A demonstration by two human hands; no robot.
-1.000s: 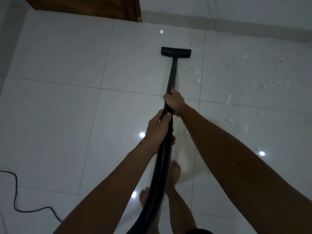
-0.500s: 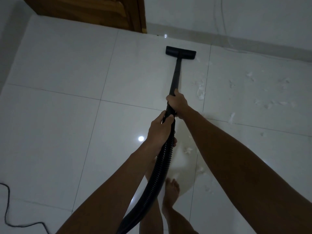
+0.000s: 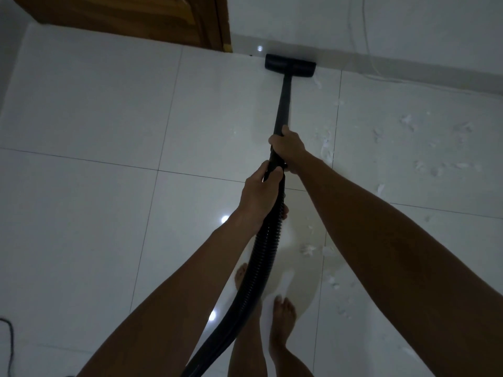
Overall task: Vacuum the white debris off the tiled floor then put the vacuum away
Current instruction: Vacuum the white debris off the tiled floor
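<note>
A black vacuum wand (image 3: 283, 104) runs away from me to its flat floor head (image 3: 290, 65), which sits against the white skirting at the far wall. My right hand (image 3: 288, 149) grips the wand's lower end. Just behind it, my left hand (image 3: 260, 198) holds the top of the ribbed black hose (image 3: 255, 270), which curves down past my legs. White debris (image 3: 326, 151) lies in scraps to the right of the wand, with more debris (image 3: 438, 164) scattered over the right-hand tiles and near my feet. The vacuum body is out of view.
A wooden door (image 3: 136, 17) stands at the top left, next to the white wall (image 3: 408, 31). A thin white cable (image 3: 366, 34) hangs down that wall. A black power cord (image 3: 9, 338) loops at the lower left edge. My bare feet (image 3: 283, 319) stand on the glossy tiles.
I have stepped forward and pushed the wand ahead, so the floor head has travelled from mid-tile up to the skirting. Both hands keep the same hold.
</note>
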